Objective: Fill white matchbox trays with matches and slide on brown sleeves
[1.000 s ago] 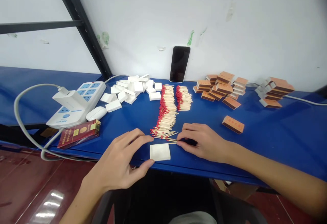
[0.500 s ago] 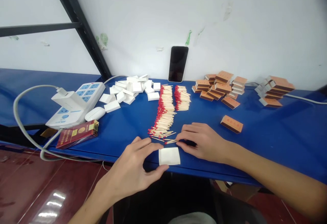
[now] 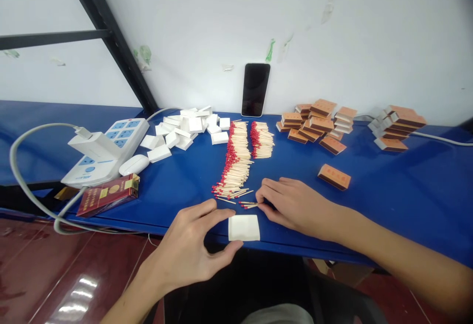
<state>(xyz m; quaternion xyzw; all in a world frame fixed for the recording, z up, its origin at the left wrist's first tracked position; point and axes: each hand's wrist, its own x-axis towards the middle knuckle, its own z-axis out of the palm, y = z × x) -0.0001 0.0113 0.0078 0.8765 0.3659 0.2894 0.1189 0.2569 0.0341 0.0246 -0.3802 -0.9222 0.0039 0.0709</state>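
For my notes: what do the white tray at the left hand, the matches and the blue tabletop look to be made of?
White tray: probably thin card, matte, judging by its dull, slightly curved edges.
Matches: likely bare wood sticks, pale and unvarnished-looking, with red-coated heads.
Blue tabletop: smooth and semi-glossy, perhaps painted metal, going by its soft sheen; laminate remains possible.

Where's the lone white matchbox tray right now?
In the head view, the white matchbox tray sits at lower centre, held at its left end by the left hand, just below a few loose matches.
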